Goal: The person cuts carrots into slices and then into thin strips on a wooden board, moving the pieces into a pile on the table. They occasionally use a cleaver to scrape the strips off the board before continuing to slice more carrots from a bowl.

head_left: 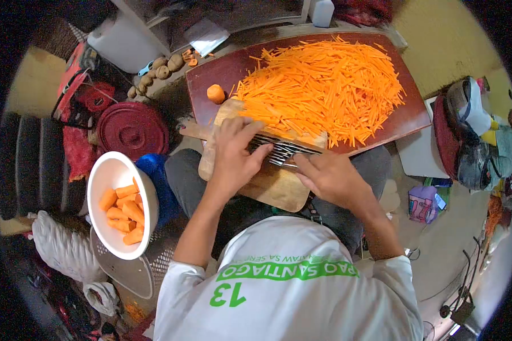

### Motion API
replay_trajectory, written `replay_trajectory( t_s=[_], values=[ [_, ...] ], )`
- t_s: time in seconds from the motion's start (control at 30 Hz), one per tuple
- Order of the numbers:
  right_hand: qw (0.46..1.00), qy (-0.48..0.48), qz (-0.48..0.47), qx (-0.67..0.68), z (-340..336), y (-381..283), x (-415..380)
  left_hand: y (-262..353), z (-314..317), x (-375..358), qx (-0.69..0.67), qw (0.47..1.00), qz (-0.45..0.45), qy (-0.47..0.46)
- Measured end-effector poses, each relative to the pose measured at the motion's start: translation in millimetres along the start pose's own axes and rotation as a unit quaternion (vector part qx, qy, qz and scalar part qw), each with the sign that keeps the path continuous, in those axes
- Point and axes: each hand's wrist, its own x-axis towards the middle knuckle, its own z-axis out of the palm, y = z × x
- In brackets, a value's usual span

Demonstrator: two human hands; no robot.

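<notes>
**Carrot shredding station: hands, board, containers**

Where the view begins, nearest the camera, a white shirt [284, 284] with green lettering fills the lower frame and hides the lap beneath it; its lower edge is cut off.

Hands, two. Left hand [233, 156]: fingers bent and pressed down together on the near end of a metal slicer blade [281, 150]; what lies under the palm is hidden, so whether it clamps a carrot piece cannot be told. Right hand [330, 179]: fingers closed together, fingertips touching the blade's right end; anything in the palm is hidden.

Cutting board [273, 184], one, pale wood, lying across the knees, its far end resting on the dark red surface [210, 79]. The blade lies across it, partly covered by both hands.

Containers, to the person's left. White bowl [111, 170], one, holding peeled carrot chunks [122, 213], about seven, overlapping and hard to count exactly. Under it, a blue container [156, 170] and a white perforated basket [136, 273], both mostly hidden. Round red lid [132, 128], one, further off.

On the surface: a broad heap of carrot shreds [324, 82], uncountable, touching the board's far edge; one carrot stub [215, 93] just beside the heap at its left.

Beyond the surface's left corner: small brownish roots [156, 71], roughly eight, too small to identify. At far right, bags [466, 136], blurred and cut off by the lens rim.
</notes>
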Motion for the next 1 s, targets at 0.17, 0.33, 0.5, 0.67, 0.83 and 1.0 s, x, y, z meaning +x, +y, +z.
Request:
replay_trajectory(
  t_s=[0.17,0.33,0.5,0.67,0.83,1.0],
  values=[
    [0.993,-0.008,-0.051,-0.106,-2,-6,0,-25,26,39,0.144,0.985,0.064,-0.07],
    [0.993,0.022,-0.057,-0.098,0,-8,-5,-25,39,44,0.136,0.986,0.086,-0.05],
    [0.999,0.028,0.011,-0.015,-3,-20,-37,-23,42,17,0.042,0.994,0.028,-0.096],
    [0.965,0.076,0.19,0.165,-22,-38,-98,-23,56,-2,0.031,0.995,0.028,-0.093],
    [0.903,0.14,0.364,0.182,-20,-41,-136,16,84,-4,0.107,0.974,0.115,-0.164],
    [0.888,0.148,0.38,0.212,-23,-41,-134,14,109,7,0.181,0.947,0.171,-0.204]
  ],
)
